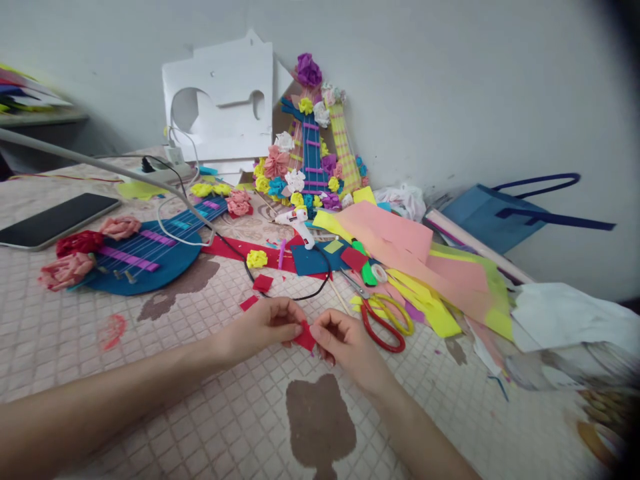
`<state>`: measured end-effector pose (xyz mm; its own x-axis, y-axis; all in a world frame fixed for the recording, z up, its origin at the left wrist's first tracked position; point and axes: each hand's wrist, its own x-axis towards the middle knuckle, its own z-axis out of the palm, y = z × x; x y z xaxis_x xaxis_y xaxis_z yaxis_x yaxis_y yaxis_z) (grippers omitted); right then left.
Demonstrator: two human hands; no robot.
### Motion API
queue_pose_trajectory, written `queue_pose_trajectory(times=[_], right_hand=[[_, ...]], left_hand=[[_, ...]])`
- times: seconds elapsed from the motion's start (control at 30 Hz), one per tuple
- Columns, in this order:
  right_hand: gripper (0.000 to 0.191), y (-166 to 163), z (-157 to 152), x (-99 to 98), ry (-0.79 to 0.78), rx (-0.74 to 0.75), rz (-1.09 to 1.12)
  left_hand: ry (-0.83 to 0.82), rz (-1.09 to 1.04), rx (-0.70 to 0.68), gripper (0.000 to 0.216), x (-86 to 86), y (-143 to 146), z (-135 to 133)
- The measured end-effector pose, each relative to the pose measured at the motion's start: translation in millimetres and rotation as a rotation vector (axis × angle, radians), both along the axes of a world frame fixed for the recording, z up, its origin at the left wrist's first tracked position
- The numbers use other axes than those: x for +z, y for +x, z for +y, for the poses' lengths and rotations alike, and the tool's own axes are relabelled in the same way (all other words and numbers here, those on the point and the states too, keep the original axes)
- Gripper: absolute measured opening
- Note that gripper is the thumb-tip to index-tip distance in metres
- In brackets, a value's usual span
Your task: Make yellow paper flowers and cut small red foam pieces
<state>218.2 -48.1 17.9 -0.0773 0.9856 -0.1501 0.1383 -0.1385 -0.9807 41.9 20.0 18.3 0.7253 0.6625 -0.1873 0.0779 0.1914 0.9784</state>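
Head view: the left hand (277,323) and the right hand (343,337) meet over the middle of the table (225,407); both grips pinch one small red paper piece (305,338) between thumb and fingers, from its left and right sides; two-sided pinching probably steadies so light a scrap; whether it touches the table, I cannot tell. Two red paper squares (263,283) (249,303) lie just beyond the left hand, seemingly for easy reach; the scissors (383,327) lie beside the right hand, handles nearer to it, blades towards the far edge. The hot glue gun (296,220) rests farther off, perhaps to keep its nozzle clear of fingers; its black cord (249,263) loops back to a power strip (155,175) towards the far left corner. The blue paper guitar (173,260) lies face up nearer the left edge, likely sparing its flowers; decorated paper guitars (311,157) stand along the far edge, apparently leaning against the wall (425,93).
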Motion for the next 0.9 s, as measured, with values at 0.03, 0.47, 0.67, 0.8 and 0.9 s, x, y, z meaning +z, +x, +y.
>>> queue_pose_trajectory(times=[0.03, 0.47, 0.67, 0.8, 0.9], right_hand=[[0.023, 1.2, 0.9, -2.3, -0.027, -0.002, 0.034], [0.017, -5.2, 0.0, -2.7, -0.261, -0.094, 0.31], [0.023, -4.6, 1.2, -1.2, -0.178, -0.048, 0.261], [0.019, -3.9, 2.7, -4.2, -0.137, -0.05, 0.233], [0.017, -3.2, 2.6, -6.1, -0.131, -0.041, 0.215]], left_hand=[[0.009, -0.01, 0.015, 0.022, 0.1, -0.3, 0.2], [0.591, 0.043, -0.056, 0.029, 1.5, -4.3, -0.1], [0.682, 0.038, -0.037, 0.01, -0.4, -3.3, -1.7], [0.58, 0.011, -0.05, 0.003, 1.6, -2.9, -2.6], [0.36, -0.03, -0.054, 0.01, -0.5, -1.6, -2.2]])
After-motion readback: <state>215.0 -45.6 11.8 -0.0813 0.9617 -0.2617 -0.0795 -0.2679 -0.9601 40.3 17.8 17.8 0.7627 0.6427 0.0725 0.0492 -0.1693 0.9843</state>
